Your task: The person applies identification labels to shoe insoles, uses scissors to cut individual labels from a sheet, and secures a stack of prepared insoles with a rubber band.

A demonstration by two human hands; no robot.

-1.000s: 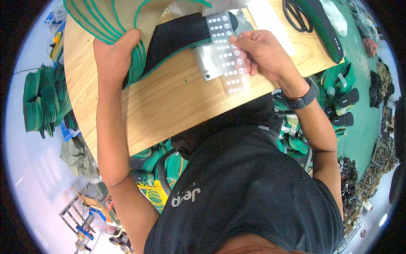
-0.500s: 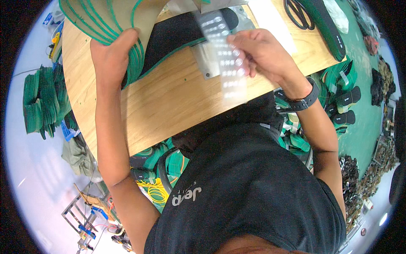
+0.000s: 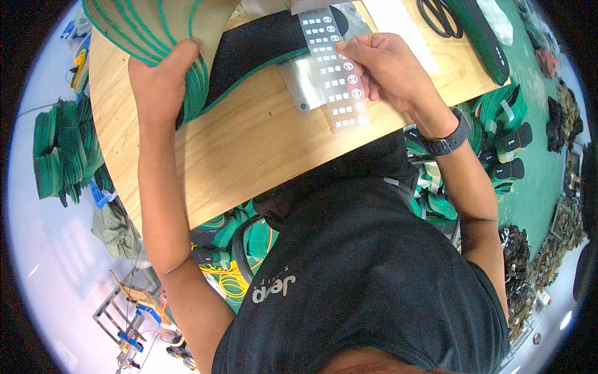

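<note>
A fanned stack of beige insoles with green edges point(image 3: 146, 28) is gripped by my left hand point(image 3: 159, 87), thumb on top, at the table's far left. My right hand point(image 3: 392, 68) pinches a clear strip of labels point(image 3: 339, 93) between thumb and fingers. White printed marks run in a row down the strip, which hangs over the table point(image 3: 243, 156). Beneath the hands lies a black insole with a green rim point(image 3: 249, 56), partly covered by the stack. A shiny metal plate point(image 3: 305, 93) sits beside it, partly behind the strip.
A black insole point(image 3: 489, 47) lies along the table's right edge, near a looped black cord point(image 3: 439, 22) and a white sheet point(image 3: 398, 25). Bundled insoles point(image 3: 507, 153) are stacked below right, and another green pile point(image 3: 59, 149) is beyond the left edge. Yellow cable point(image 3: 227, 280) lies below.
The label strip, blurred before, now hangs steadier, its lower end a little higher. My right hand has shifted slightly upward. My left hand and the stack have moved slightly left.
</note>
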